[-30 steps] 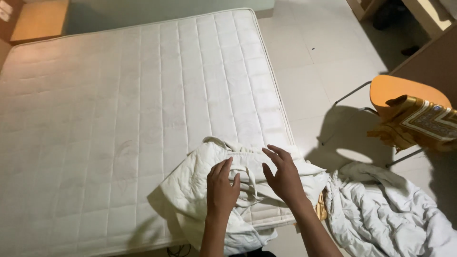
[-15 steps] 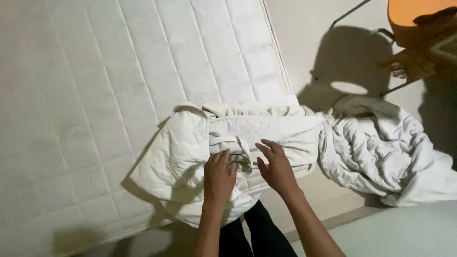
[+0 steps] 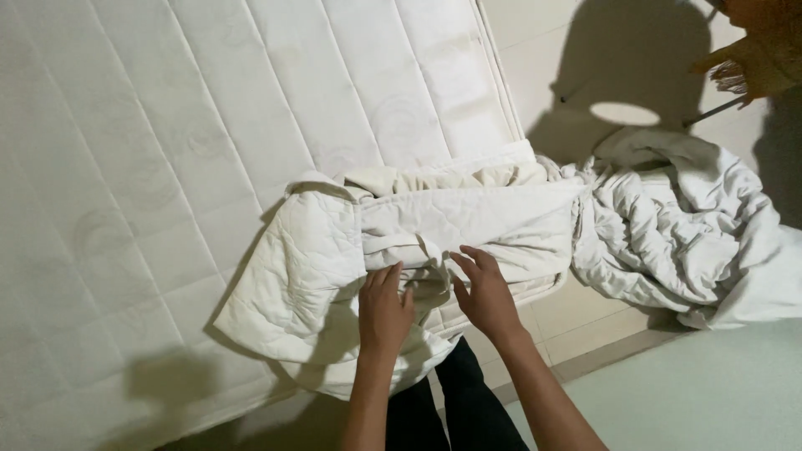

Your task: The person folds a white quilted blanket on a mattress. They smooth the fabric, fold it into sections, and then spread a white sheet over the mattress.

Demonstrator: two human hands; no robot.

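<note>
A folded white quilted pad [image 3: 317,259] lies bunched at the near corner of a bare white mattress [image 3: 167,125]. My left hand [image 3: 384,309] rests flat on the pad's folds, fingers apart. My right hand [image 3: 484,292] lies just beside it on the same bundle, fingers spread and touching the creased cloth near the mattress edge. Neither hand closes around the fabric.
A crumpled white duvet [image 3: 677,225] is heaped on the tiled floor to the right of the mattress. An orange fringed object [image 3: 752,63] shows at the top right with its shadow on the floor. My dark trouser legs [image 3: 451,401] stand against the mattress edge.
The view has tilted further down and closer to the bundle. Both hands stay on the pad, shifted slightly along its folds.
</note>
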